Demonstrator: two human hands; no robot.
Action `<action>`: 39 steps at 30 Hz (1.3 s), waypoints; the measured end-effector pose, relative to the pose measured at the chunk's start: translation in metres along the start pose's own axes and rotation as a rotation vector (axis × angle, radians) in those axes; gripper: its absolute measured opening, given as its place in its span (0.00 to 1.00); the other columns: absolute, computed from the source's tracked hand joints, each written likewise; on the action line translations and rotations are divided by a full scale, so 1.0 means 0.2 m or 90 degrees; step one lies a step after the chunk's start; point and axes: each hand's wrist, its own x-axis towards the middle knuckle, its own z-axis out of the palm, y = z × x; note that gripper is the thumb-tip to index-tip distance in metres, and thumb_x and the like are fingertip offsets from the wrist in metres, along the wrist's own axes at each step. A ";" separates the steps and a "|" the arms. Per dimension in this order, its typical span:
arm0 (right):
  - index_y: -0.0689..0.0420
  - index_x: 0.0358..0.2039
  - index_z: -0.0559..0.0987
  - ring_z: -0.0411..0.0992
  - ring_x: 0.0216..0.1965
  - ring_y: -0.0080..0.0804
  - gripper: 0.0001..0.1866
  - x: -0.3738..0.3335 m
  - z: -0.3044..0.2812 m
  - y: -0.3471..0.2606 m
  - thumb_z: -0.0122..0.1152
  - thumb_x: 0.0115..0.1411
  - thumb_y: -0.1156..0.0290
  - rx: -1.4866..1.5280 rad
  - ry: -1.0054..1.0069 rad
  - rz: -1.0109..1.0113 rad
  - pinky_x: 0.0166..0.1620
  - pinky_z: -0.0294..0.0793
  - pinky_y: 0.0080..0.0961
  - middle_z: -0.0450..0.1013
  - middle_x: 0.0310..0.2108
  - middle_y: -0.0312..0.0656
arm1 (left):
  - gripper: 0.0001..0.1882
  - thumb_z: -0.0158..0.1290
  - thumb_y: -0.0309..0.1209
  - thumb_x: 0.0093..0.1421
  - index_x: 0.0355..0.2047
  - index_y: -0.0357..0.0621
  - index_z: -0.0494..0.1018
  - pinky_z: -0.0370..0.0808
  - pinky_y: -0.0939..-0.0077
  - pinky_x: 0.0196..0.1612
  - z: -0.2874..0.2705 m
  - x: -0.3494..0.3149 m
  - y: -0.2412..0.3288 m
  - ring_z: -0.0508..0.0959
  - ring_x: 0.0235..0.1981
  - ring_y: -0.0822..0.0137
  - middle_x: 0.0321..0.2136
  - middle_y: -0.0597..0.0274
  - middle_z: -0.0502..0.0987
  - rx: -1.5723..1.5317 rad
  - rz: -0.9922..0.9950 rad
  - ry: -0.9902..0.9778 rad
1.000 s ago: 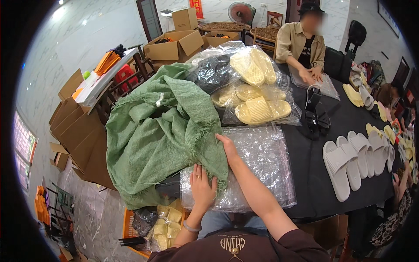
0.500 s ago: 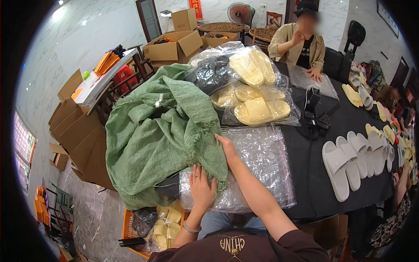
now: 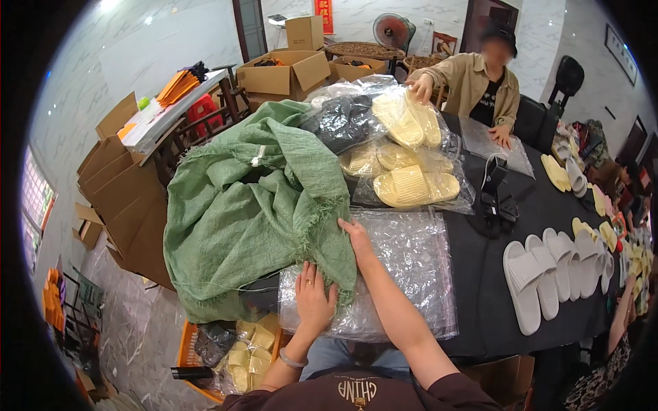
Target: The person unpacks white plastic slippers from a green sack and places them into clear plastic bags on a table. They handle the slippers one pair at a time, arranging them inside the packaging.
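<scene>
A large green woven sack lies crumpled on the table, its frayed edge toward me. My right hand grips the sack's right edge, with part of its fingers hidden at the cloth. My left hand lies at the sack's near edge, fingers stretched out over the cloth and thumb apart. Under both forearms and partly under the sack is a stack of clear plastic bags. Beyond it, bagged yellow slippers are piled beside bagged black slippers.
An orange crate with bagged yellow slippers stands below the table's left side. Grey slippers line the right side, near a black stand. Opposite sits a co-worker. Cardboard boxes stand behind.
The co-worker's raised hand has come down onto the bagged yellow slippers. The view has shifted slightly. My hands keep about the same places at the sack.
</scene>
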 end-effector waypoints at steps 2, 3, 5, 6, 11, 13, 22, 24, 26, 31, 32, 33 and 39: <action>0.65 0.54 0.68 0.71 0.45 0.33 0.27 0.03 -0.02 0.04 0.60 0.56 0.67 -0.134 0.026 -0.068 0.48 0.70 0.27 0.72 0.45 0.46 | 0.25 0.54 0.28 0.51 0.49 0.27 0.66 0.57 0.52 0.60 0.01 -0.01 -0.01 0.62 0.60 0.46 0.53 0.39 0.66 -0.002 0.005 0.012; 0.65 0.55 0.66 0.70 0.47 0.34 0.28 0.03 -0.02 0.07 0.60 0.56 0.67 -0.200 0.037 -0.098 0.50 0.68 0.28 0.71 0.47 0.47 | 0.24 0.54 0.27 0.51 0.48 0.28 0.67 0.58 0.52 0.60 0.01 -0.02 -0.02 0.63 0.59 0.46 0.53 0.40 0.67 0.000 0.004 0.016; 0.65 0.57 0.63 0.67 0.50 0.39 0.32 0.03 0.01 0.11 0.61 0.55 0.68 -0.337 0.101 -0.312 0.54 0.65 0.31 0.67 0.51 0.51 | 0.22 0.52 0.23 0.50 0.47 0.28 0.67 0.58 0.52 0.60 0.01 -0.02 -0.04 0.64 0.59 0.47 0.52 0.40 0.67 -0.077 -0.020 0.024; 0.65 0.58 0.61 0.66 0.52 0.41 0.33 0.00 0.08 0.11 0.62 0.54 0.69 -0.400 0.125 -0.414 0.55 0.63 0.33 0.65 0.53 0.52 | 0.22 0.52 0.21 0.49 0.47 0.29 0.67 0.58 0.52 0.60 0.00 -0.02 -0.06 0.64 0.58 0.47 0.52 0.40 0.67 -0.110 -0.039 0.030; 0.60 0.56 0.65 0.57 0.57 0.43 0.28 -0.14 0.24 -0.04 0.60 0.54 0.74 -0.791 0.288 -0.625 0.57 0.58 0.38 0.59 0.55 0.51 | 0.26 0.47 0.16 0.51 0.53 0.28 0.63 0.62 0.58 0.58 -0.17 0.00 -0.01 0.67 0.55 0.43 0.52 0.39 0.68 -0.379 -0.171 0.048; 0.58 0.51 0.70 0.58 0.56 0.41 0.21 -0.17 0.30 -0.11 0.58 0.56 0.75 -0.711 0.254 -0.609 0.55 0.60 0.37 0.59 0.54 0.49 | 0.28 0.47 0.16 0.51 0.55 0.29 0.62 0.63 0.60 0.58 -0.27 0.06 0.05 0.68 0.54 0.43 0.52 0.39 0.68 -0.489 -0.211 0.051; 0.53 0.43 0.75 0.73 0.38 0.37 0.14 -0.33 0.83 -0.41 0.55 0.60 0.61 -1.156 -0.159 -0.553 0.47 0.66 0.33 0.74 0.34 0.41 | 0.22 0.50 0.27 0.58 0.53 0.34 0.64 0.69 0.56 0.51 -0.30 0.36 -0.09 0.71 0.49 0.42 0.52 0.39 0.66 -0.283 0.220 -0.296; 0.51 0.43 0.75 0.74 0.36 0.40 0.17 -0.37 0.86 -0.44 0.55 0.59 0.54 -1.491 -0.102 -0.417 0.46 0.65 0.36 0.76 0.33 0.40 | 0.20 0.51 0.31 0.59 0.50 0.34 0.67 0.69 0.56 0.50 -0.47 0.40 -0.17 0.72 0.47 0.42 0.47 0.38 0.70 -0.235 0.263 -0.452; 0.52 0.45 0.74 0.75 0.36 0.42 0.18 -0.40 0.93 -0.51 0.56 0.58 0.56 -1.626 0.006 -0.306 0.45 0.65 0.36 0.76 0.36 0.43 | 0.18 0.51 0.31 0.59 0.47 0.34 0.69 0.71 0.57 0.48 -0.62 0.47 -0.32 0.73 0.45 0.42 0.42 0.38 0.73 -0.341 0.254 -0.444; 0.55 0.36 0.76 0.66 0.46 0.36 0.16 -0.29 1.06 -0.49 0.64 0.51 0.60 -1.380 0.020 -0.807 0.51 0.63 0.36 0.70 0.46 0.45 | 0.12 0.49 0.30 0.59 0.39 0.36 0.74 0.73 0.63 0.43 -0.76 0.85 -0.64 0.76 0.41 0.51 0.36 0.49 0.77 0.195 -0.040 -0.067; 0.55 0.35 0.76 0.67 0.46 0.35 0.16 -0.26 1.07 -0.44 0.64 0.51 0.60 -1.380 -0.001 -0.801 0.51 0.63 0.35 0.70 0.46 0.45 | 0.11 0.49 0.30 0.59 0.38 0.37 0.74 0.73 0.63 0.43 -0.74 0.90 -0.73 0.76 0.40 0.51 0.35 0.49 0.77 0.241 -0.020 -0.028; 0.56 0.35 0.75 0.67 0.46 0.35 0.16 -0.24 1.07 -0.39 0.64 0.50 0.60 -1.381 -0.018 -0.793 0.51 0.63 0.35 0.70 0.46 0.44 | 0.10 0.49 0.29 0.59 0.37 0.37 0.74 0.73 0.63 0.43 -0.69 0.95 -0.80 0.75 0.39 0.50 0.34 0.48 0.76 0.284 0.004 0.009; 0.56 0.28 0.75 0.78 0.29 0.36 0.19 0.18 0.88 -0.23 0.54 0.59 0.50 -1.469 0.026 -0.314 0.31 0.76 0.32 0.77 0.28 0.42 | 0.19 0.55 0.23 0.47 0.41 0.33 0.67 0.68 0.60 0.49 -0.33 1.17 -1.11 0.69 0.43 0.43 0.37 0.43 0.68 -0.021 0.085 -0.091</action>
